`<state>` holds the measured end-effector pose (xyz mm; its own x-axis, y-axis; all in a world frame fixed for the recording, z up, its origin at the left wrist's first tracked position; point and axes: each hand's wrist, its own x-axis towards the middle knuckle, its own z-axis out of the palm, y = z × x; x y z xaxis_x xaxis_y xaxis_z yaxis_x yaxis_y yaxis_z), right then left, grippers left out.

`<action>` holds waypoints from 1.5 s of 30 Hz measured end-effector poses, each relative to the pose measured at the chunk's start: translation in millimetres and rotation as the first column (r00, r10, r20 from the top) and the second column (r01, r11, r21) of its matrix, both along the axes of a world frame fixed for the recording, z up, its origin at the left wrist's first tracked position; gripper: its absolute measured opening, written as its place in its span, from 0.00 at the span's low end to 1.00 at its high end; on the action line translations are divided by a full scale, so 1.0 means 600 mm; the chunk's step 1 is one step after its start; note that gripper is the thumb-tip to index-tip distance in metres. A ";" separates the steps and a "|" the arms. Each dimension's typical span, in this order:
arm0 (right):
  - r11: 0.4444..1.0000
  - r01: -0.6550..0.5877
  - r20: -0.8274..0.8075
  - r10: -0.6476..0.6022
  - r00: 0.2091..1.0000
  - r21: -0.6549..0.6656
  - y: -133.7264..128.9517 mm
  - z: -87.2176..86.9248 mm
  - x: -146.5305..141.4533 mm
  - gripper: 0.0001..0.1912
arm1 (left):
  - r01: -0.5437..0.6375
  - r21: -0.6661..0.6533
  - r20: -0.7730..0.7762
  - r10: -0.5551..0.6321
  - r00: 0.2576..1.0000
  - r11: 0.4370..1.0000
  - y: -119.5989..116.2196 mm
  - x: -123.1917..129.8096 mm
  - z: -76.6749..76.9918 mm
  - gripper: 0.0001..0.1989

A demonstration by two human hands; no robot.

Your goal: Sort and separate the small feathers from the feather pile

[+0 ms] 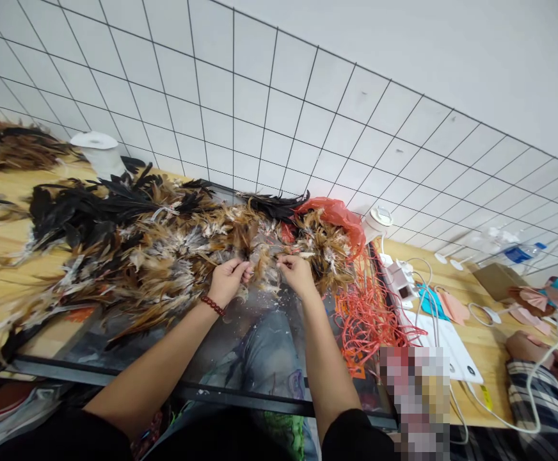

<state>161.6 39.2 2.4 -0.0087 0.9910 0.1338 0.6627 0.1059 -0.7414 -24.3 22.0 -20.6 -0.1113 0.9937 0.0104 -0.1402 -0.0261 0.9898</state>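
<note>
My left hand (pixel 228 280), with a red bead bracelet (pixel 212 305) on the wrist, is closed in a pinch. A small brown feather (pixel 243 238) stands up from its fingertips, slightly blurred. To its right, my right hand (pixel 299 274) is pinched too; whatever lies between its thumb and finger is too small to make out. A light tan feather (pixel 262 264) shows in the gap between the hands. Around and beyond them spreads a large heap of brown and white feathers (pixel 178 256), with long black feathers (pixel 82 211) on its left.
Under the feathers is a clear, dark-framed panel (pixel 255 333). Right of my hands lie tangled red cords (pixel 368 314) and a red plastic bag (pixel 339 214). White spools (pixel 100 153) stand near the wire grid (pixel 260 83). A co-worker's plaid sleeve (pixel 538 400) is at far right, near white cables.
</note>
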 end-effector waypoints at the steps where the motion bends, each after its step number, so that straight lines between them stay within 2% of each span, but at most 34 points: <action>1: 1.000 0.004 0.104 -0.001 0.995 -0.025 -0.004 -0.002 -0.002 0.07 | -0.022 -0.008 0.012 0.022 1.000 1.000 0.002 0.000 -0.001 0.09; 4: 0.997 0.000 0.315 0.025 0.949 -0.080 -0.015 -0.005 -0.011 0.07 | -0.049 -0.035 0.037 0.051 0.998 0.998 0.005 0.000 -0.003 0.09; 7: 0.995 -0.018 0.334 0.051 0.941 -0.101 -0.018 -0.006 -0.013 0.07 | -0.050 -0.070 0.096 0.056 0.994 0.996 0.003 0.000 0.003 0.09; 9: 0.993 -0.049 0.184 0.068 0.981 -0.105 -0.015 -0.005 -0.009 0.07 | 0.017 -0.095 0.209 0.003 0.978 0.995 -0.001 -0.002 0.012 0.12; 11: 0.991 -0.089 -0.085 0.080 0.993 -0.100 -0.011 -0.001 -0.006 0.08 | 0.122 -0.095 0.324 -0.085 0.942 0.988 -0.006 -0.003 0.022 0.15; 13: 0.985 -0.135 -0.372 0.087 0.924 -0.106 -0.009 0.006 -0.008 0.09 | 0.181 -0.084 0.370 -0.138 0.919 0.980 -0.011 -0.002 0.029 0.16; 15: 0.967 -0.205 -0.572 0.085 0.816 -0.149 -0.011 0.015 -0.016 0.13 | 0.171 -0.087 0.358 -0.129 0.925 0.982 -0.014 0.000 0.030 0.17; 18: 0.940 -0.299 -0.678 0.114 0.727 -0.163 -0.014 0.026 -0.034 0.16 | 0.157 -0.106 0.333 -0.114 0.936 0.982 -0.015 0.005 0.026 0.19; 20: 0.943 -0.323 -0.647 0.196 0.737 -0.082 -0.013 0.029 -0.044 0.14 | 0.152 -0.122 0.324 -0.105 0.940 0.981 -0.015 0.007 0.023 0.21; 23: 0.946 -0.319 -0.489 0.302 0.818 0.051 -0.006 0.027 -0.054 0.10 | 0.153 -0.140 0.321 -0.101 0.942 0.978 -0.016 0.006 0.022 0.22; 26: 0.942 -0.305 -0.329 0.334 0.883 0.137 -0.001 0.026 -0.060 0.05 | 0.170 -0.123 0.322 -0.123 0.939 0.978 -0.017 0.004 0.024 0.20; 30: 0.938 -0.290 -0.266 0.334 0.904 0.190 -0.002 0.029 -0.065 0.05 | 0.173 -0.096 0.288 -0.139 0.948 0.980 -0.017 0.001 0.027 0.17; 38: 0.925 -0.344 -0.182 0.371 0.911 0.163 -0.008 0.044 -0.051 0.09 | 0.202 -0.016 0.027 -0.202 0.979 0.979 -0.012 0.000 0.016 0.15; 42: 0.895 -0.438 -0.273 0.444 0.853 0.087 -0.009 0.049 -0.044 0.16 | 0.265 0.003 -0.017 -0.264 0.964 0.964 -0.015 0.004 0.015 0.17; 45: 0.904 -0.426 -0.388 0.405 0.828 0.034 -0.007 0.047 -0.045 0.16 | 0.302 -0.020 0.030 -0.302 0.953 0.953 -0.019 0.006 0.019 0.17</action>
<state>134.4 35.0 30.4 -0.3809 0.9107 0.1600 0.2331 0.2620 -0.9365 -20.8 10.5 -9.1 0.1942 0.9809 -0.0132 -0.1633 0.0456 0.9855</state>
